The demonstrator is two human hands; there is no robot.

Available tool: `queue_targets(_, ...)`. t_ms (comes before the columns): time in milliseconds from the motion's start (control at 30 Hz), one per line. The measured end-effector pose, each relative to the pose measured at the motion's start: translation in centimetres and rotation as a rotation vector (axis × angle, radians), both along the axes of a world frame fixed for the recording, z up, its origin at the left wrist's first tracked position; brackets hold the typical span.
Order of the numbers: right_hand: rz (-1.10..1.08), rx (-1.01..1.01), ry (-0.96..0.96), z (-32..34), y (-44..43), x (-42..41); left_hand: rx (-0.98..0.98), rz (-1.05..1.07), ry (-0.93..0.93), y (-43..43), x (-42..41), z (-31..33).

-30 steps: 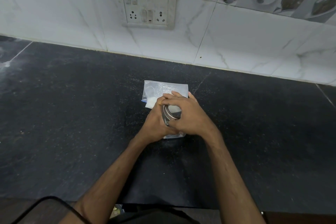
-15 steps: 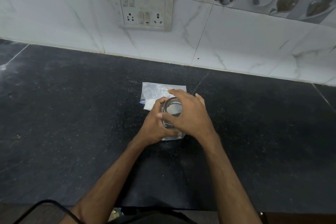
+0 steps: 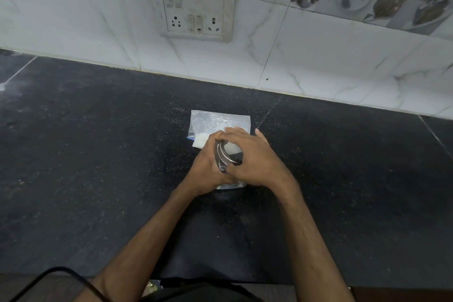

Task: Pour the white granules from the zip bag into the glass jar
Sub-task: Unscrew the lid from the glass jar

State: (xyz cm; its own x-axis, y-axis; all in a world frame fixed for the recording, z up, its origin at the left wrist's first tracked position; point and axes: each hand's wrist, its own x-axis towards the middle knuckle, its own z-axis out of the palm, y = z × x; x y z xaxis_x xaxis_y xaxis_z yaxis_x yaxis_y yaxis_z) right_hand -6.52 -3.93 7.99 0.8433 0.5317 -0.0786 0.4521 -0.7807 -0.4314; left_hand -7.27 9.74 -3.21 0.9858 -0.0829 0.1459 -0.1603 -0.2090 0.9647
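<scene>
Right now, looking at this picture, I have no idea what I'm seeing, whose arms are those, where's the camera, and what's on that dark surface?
No machine here: these are a person's two bare arms, seen from a camera worn on their head, looking forward and down. The dark surface is a black stone counter against a white tiled wall with a switchboard. On the counter stands a glass jar. The left hand grips its side, and the right hand is curled over its metal lid. Just behind the jar lies a clear zip bag, flat, with white granules in its near left corner. A black cable crosses the bottom left corner.
</scene>
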Motion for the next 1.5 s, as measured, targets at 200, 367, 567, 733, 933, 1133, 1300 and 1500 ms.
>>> queue_targets(200,-0.148,0.037,-0.1,0.7,0.3,-0.1,-0.011,-0.012,0.04,-0.1,-0.1,0.4)
queue_targets(367,-0.033,-0.049,-0.047,0.6,-0.2,0.0,-0.009,-0.015,0.014,0.0,0.0,0.2)
queue_targets(567,-0.188,0.045,-0.136,0.3,-0.2,-0.7,-0.028,-0.031,0.051,0.0,-0.2,0.3)
queue_targets(733,0.002,-0.098,0.034,1.0,-0.6,0.6,-0.018,-0.021,0.028,-0.1,-0.1,0.3)
queue_targets(933,-0.117,-0.021,-0.065,-0.1,0.1,-0.4,-0.011,-0.02,0.023,0.0,-0.1,0.0)
queue_targets(1133,0.001,-0.117,0.126,1.1,-0.4,0.2,0.005,-0.017,0.019,0.0,0.0,-0.1)
queue_targets(1300,-0.103,-0.018,0.025,-0.9,-0.3,-0.8,0.011,-0.006,-0.004,-0.1,-0.1,0.0)
queue_targets(1500,-0.086,0.024,0.053,0.5,-1.0,0.2,0.003,-0.024,0.028,-0.1,-0.2,0.4)
